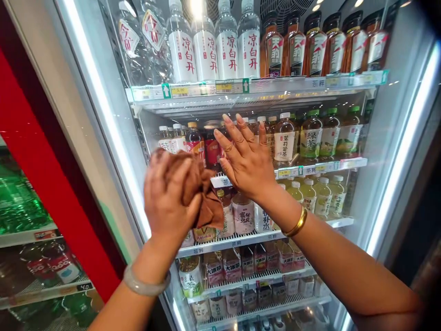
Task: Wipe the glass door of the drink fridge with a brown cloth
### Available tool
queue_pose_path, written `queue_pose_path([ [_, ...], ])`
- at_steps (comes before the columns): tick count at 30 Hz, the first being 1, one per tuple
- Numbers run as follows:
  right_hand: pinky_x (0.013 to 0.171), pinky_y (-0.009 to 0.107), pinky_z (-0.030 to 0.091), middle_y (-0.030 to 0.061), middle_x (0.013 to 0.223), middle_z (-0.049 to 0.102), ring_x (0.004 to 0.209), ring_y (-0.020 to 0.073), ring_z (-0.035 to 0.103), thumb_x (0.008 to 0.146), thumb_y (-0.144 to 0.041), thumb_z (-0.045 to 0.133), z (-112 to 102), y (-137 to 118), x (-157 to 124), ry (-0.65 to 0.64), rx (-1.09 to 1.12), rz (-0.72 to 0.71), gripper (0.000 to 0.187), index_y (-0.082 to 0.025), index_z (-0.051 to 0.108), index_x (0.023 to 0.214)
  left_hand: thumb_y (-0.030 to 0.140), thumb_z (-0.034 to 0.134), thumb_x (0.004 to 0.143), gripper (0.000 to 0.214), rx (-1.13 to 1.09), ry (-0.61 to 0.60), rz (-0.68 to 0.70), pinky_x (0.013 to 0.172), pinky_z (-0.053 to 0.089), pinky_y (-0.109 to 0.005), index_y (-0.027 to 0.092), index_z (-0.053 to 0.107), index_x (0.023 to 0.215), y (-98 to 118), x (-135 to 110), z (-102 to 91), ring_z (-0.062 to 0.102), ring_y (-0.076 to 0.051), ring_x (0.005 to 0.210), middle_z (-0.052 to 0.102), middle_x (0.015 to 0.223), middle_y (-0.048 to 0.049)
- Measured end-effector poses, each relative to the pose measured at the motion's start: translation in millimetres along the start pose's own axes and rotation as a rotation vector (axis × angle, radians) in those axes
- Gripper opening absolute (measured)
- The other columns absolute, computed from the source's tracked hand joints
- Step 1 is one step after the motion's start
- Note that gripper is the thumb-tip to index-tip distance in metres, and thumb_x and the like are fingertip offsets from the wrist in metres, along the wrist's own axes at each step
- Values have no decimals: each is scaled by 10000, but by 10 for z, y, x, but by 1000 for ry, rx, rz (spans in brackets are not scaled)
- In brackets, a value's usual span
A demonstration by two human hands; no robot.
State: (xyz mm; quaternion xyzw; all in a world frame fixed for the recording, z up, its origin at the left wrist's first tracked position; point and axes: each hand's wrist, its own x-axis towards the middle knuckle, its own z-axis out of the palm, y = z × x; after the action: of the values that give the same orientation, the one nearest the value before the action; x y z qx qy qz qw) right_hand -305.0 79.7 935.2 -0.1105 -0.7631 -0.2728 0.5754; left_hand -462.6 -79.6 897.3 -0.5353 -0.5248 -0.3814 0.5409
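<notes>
My left hand (168, 197) is closed on a crumpled brown cloth (212, 209), whose loose end hangs below the fingers on the right. It is raised before the left part of a lit drinks cooler, and a little blur shows on its fingers. My right hand (246, 158) is spread flat, palm toward the cooler, with nothing in it. Faint reflections suggest a glass door (344, 99) in front of the shelves; whether the palm touches it I cannot tell. Behind both hands are bottled drinks, partly hidden by them, including a white-capped tea bottle (284, 140) right of my right hand.
Clear water bottles (250, 50) and amber bottles (315, 48) line the top shelf. Lower shelves (237, 241) carry more bottles. Bright light strips (99, 96) run up the cooler's sides. A red-framed cooler (65, 184) with green bottles stands at the left.
</notes>
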Motion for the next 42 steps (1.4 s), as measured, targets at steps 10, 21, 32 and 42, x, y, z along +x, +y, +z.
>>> queue_pose_path([
  [10, 1353, 549, -5, 33, 1717, 297, 1627, 223, 175, 1072, -351, 366, 32, -7, -14, 24, 95, -3, 525, -278, 375, 1591, 234, 639, 946, 460, 176, 48, 13, 1223, 407, -564, 362, 644, 1388, -75, 613, -16, 456, -306, 1482, 457, 1602, 26],
  [21, 1360, 530, -18, 8, 1723, 282, 1631, 200, 149, 1065, -349, 375, 6, -22, -1, -25, 86, 8, 542, -288, 342, 1602, 389, 819, 820, 916, 35, -271, 370, 1259, 305, -674, 332, 362, 1611, 28, 3, 31, 232, -442, 1582, 233, 1731, -98],
  [32, 1359, 510, 6, 11, 1725, 281, 1628, 191, 159, 1068, -371, 371, 0, -44, -9, -42, -104, 8, 542, -307, 330, 1605, 175, 786, 849, 814, -33, -87, 317, 1240, 398, -617, 425, 458, 1550, -3, 11, 175, 368, -398, 1537, 378, 1676, -39],
  [42, 1352, 521, -4, 17, 1737, 247, 1636, 202, 118, 1070, -349, 329, -35, -55, 3, -113, -136, 18, 549, -310, 311, 1617, 385, 761, 865, 577, 7, 105, 1, 1154, 440, -695, 369, 619, 1424, -472, 645, 8, 465, -403, 1466, 469, 1612, 2],
])
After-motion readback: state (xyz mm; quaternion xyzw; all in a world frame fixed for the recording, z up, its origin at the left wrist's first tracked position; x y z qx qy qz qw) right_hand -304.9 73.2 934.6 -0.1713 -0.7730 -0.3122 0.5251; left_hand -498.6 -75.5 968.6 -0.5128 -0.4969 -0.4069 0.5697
